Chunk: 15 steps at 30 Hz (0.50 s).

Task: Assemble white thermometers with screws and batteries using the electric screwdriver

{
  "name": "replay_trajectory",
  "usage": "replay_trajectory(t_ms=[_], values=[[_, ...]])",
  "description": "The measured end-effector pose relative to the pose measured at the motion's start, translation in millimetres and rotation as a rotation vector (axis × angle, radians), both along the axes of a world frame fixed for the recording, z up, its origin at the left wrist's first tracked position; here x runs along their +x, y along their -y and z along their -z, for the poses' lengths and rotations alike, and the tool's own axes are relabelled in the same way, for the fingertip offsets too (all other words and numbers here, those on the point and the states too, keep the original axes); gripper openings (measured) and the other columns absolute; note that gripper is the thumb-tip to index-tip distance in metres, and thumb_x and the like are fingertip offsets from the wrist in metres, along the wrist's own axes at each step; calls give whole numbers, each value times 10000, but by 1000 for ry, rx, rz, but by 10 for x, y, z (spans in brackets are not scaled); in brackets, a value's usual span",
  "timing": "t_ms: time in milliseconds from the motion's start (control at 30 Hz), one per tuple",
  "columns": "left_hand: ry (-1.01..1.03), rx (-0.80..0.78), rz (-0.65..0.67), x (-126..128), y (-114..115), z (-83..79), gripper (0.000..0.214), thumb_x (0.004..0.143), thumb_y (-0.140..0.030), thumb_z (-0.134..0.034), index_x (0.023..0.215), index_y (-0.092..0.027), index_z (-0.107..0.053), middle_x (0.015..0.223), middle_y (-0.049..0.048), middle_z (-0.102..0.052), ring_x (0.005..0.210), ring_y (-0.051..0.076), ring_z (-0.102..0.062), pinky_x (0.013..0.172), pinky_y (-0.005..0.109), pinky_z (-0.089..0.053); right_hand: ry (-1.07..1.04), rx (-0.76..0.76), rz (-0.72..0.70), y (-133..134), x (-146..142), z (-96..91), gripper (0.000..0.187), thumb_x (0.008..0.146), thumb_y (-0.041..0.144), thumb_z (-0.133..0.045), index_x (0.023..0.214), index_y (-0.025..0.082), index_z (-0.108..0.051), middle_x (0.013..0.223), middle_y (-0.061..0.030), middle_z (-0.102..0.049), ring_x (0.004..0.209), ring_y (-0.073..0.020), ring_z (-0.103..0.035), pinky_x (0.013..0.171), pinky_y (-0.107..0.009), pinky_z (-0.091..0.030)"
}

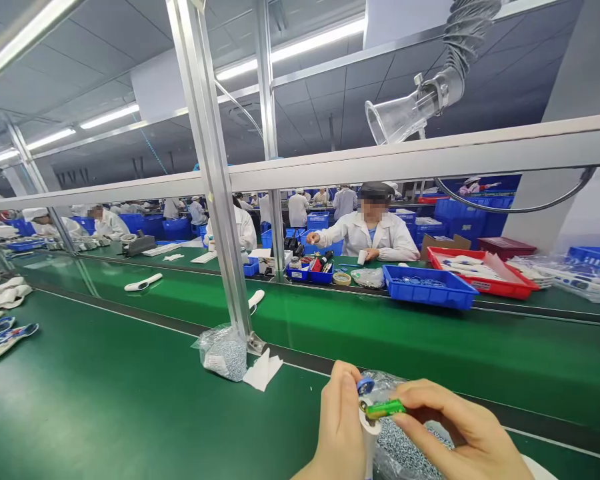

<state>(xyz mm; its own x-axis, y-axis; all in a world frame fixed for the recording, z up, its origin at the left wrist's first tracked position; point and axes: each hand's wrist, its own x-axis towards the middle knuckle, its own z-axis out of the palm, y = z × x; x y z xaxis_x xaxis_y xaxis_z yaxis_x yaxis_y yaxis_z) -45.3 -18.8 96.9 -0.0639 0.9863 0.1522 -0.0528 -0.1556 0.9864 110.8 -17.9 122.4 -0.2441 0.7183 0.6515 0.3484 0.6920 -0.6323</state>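
My left hand (341, 423) is closed round a white tube-shaped handle (372, 432), its end facing up. A round blue cap (365, 385) sits at that end beside my left fingertips; whether it is attached or pinched there I cannot tell. Between thumb and fingers of my right hand (455, 427) is a green battery (386, 408), its tip at the handle's opening. Behind and below the hands lies a clear plastic bag of small grey-blue parts (405, 450), partly hidden by them.
A metal post (225, 200) rises beside another bag of small parts (225, 357) and white paper (263, 370). The green conveyor (170, 293) carries white devices (143, 283). Beyond it are a blue tray (430, 288), a red tray (485, 273) and a co-worker (375, 230).
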Motion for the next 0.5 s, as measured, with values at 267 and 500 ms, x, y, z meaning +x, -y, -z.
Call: replay_trajectory(t_ms=[267,500], values=[[-35,-7,-37,214,54,-2,553,836,-705,-261,775,-200,-478,760,22,-491,752,182,-437,699,284,-359,90,240,-51,6,112,-122,84,825,208,-607,838,219,-690,797,-22,-675,695,-144,-652,635,-151,-548],[-20,16,5,284,84,19,563,831,-707,-275,799,-198,-514,785,35,-520,754,187,-451,695,284,-366,55,-118,16,66,183,-51,274,832,444,-581,986,234,-666,1009,-75,-651,885,-199,-638,728,-213,-548]])
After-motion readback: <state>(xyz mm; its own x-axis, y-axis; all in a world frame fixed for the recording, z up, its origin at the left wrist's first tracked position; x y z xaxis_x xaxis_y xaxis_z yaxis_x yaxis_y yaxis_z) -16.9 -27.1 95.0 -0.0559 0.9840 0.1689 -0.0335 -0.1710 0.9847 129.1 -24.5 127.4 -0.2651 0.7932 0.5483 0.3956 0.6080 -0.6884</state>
